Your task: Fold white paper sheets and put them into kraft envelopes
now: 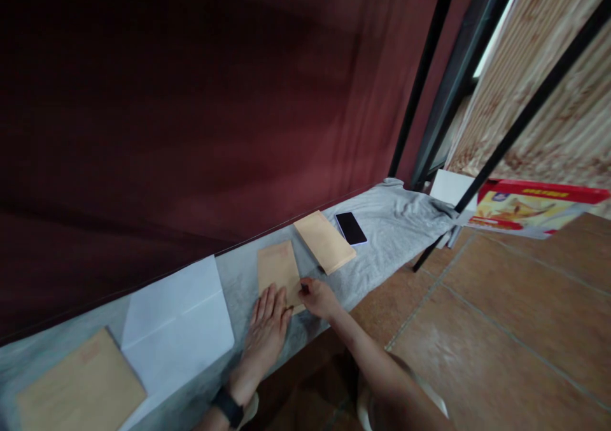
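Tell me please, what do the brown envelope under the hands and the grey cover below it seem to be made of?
The brown envelope looks like matte kraft paper: flat, tan, no shine, crisp straight edges. The left hand lies flat on it; the right hand pinches something small and dark, perhaps a pen. The grey cover seems soft woven cloth: dull, with wrinkles and folds.

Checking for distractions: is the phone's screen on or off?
Off. The phone lies face up on the grey cloth, and its screen is uniformly black.
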### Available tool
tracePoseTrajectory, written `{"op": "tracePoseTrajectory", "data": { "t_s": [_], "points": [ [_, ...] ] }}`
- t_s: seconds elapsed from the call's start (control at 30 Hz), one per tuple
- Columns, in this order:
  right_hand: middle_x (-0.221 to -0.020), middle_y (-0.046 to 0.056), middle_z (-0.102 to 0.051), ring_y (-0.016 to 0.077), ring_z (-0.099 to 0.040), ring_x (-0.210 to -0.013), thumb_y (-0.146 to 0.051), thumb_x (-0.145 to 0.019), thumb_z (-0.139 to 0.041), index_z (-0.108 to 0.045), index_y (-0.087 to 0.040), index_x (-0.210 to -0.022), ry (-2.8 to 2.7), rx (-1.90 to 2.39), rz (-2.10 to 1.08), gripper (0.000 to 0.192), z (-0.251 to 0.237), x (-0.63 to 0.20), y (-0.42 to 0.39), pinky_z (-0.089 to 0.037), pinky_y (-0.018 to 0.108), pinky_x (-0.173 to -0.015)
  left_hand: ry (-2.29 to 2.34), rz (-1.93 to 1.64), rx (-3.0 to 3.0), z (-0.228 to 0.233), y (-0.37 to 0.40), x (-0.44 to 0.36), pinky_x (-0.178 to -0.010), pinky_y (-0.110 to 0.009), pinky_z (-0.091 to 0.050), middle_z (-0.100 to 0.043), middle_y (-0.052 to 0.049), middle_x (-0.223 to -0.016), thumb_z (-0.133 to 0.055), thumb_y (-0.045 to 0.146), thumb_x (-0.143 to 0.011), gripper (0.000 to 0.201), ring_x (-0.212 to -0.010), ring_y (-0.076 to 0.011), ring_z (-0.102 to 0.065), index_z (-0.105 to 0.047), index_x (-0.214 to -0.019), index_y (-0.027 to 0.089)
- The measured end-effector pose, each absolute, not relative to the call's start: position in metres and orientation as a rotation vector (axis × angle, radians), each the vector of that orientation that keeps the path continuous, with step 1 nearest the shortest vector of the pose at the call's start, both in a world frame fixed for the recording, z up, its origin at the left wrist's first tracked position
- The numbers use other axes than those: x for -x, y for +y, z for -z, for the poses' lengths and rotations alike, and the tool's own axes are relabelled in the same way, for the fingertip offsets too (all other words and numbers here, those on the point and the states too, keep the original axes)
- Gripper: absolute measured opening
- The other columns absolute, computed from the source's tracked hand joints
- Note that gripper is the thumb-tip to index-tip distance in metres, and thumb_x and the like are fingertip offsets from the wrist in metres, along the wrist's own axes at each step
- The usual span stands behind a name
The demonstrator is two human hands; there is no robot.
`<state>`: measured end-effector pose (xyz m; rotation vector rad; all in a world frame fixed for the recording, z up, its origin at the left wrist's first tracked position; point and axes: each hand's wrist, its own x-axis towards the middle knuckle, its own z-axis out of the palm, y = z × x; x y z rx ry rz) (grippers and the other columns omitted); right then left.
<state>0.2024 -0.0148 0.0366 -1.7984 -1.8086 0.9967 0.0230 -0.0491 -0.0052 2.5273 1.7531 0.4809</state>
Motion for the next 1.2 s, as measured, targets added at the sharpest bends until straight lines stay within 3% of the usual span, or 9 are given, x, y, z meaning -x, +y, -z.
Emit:
{"op": "tracePoseTrajectory", "data": {
  "t_s": [0.1, 0.17, 0.33, 0.5, 0.67, 0.9, 1.2],
  "points": [
    [-0.113, 0.012, -0.068, 0.0199, -0.066, -0.101, -0.017, -0.094, -0.049, -0.065, -0.017, -0.112, -1.882, 1.784, -0.733, 0.024, -0.04, -0.199, -0.02, -0.048, 0.026, -0.085, 1.812, -0.356, -2.637, 0.01, -0.045, -0.02, -0.113, -0.052, -0.038, -0.044, -0.017, -0.155, -0.036, 0.037, -0.1, 0.053, -0.142, -0.0321, -0.042, -0.048, -0.147, 0.014],
    [-0.11, 0.01, -0.068, 0.0181, -0.066, -0.1, -0.015, -0.094, -0.047, -0.065, -0.018, -0.108, -1.975, 1.698, -0.635, 0.023, -0.04, -0.194, -0.025, -0.048, 0.025, -0.085, 1.798, -0.314, -2.674, 0.007, -0.038, -0.017, -0.109, -0.05, -0.041, -0.046, -0.014, -0.154, -0.037, 0.033, -0.1, 0.05, -0.139, -0.0309, -0.045, -0.049, -0.146, 0.018],
    [-0.095, 0.01, -0.071, 0.0209, -0.064, -0.104, -0.013, -0.089, -0.053, -0.068, -0.015, -0.094, -2.311, 1.471, -0.668, 0.016, -0.032, -0.186, -0.033, -0.048, 0.024, -0.086, 1.582, -0.284, -2.785, 0.002, 0.008, -0.011, -0.119, -0.046, -0.03, -0.041, -0.013, -0.158, -0.034, 0.03, -0.1, 0.053, -0.147, -0.0259, -0.034, -0.042, -0.15, 0.016],
    [-0.106, 0.01, -0.07, 0.0169, -0.067, -0.091, -0.011, -0.089, -0.051, -0.068, -0.016, -0.099, -2.284, 1.545, -0.727, 0.021, -0.03, -0.196, -0.031, -0.047, 0.022, -0.075, 1.491, -0.221, -2.738, 0.001, 0.075, -0.021, -0.121, -0.043, -0.027, -0.04, -0.012, -0.159, -0.026, 0.038, -0.102, 0.056, -0.147, -0.0228, -0.035, -0.042, -0.151, 0.016],
    [-0.103, 0.008, -0.07, 0.0161, -0.066, -0.085, -0.011, -0.089, -0.049, -0.068, -0.017, -0.096, -2.258, 1.55, -0.759, 0.02, -0.028, -0.197, -0.027, -0.045, 0.022, -0.072, 1.589, -0.224, -2.681, 0.005, 0.116, -0.034, -0.122, -0.045, -0.022, -0.039, -0.013, -0.159, -0.021, 0.037, -0.101, 0.059, -0.15, -0.023, -0.03, -0.036, -0.154, 0.013],
    [-0.1, 0.007, -0.071, 0.0154, -0.066, -0.085, -0.013, -0.086, -0.056, -0.071, -0.018, -0.094, -2.212, 1.602, -0.775, 0.018, -0.026, -0.196, -0.023, -0.045, 0.021, -0.072, 1.402, -0.156, -2.716, 0.01, 0.112, -0.027, -0.123, -0.038, -0.019, -0.034, -0.009, -0.162, -0.021, 0.038, -0.101, 0.06, -0.15, -0.0182, -0.029, -0.035, -0.154, 0.014],
    [-0.095, 0.009, -0.074, 0.0179, -0.066, -0.095, -0.013, -0.086, -0.061, -0.073, -0.015, -0.095, -2.195, 1.617, -0.728, 0.015, -0.023, -0.199, -0.018, -0.046, 0.021, -0.081, 1.258, 0.003, -2.631, 0.001, 0.063, -0.021, -0.122, -0.037, -0.017, -0.031, -0.007, -0.164, -0.018, 0.035, -0.102, 0.057, -0.153, -0.0166, -0.021, -0.028, -0.157, 0.019]
  ]
}}
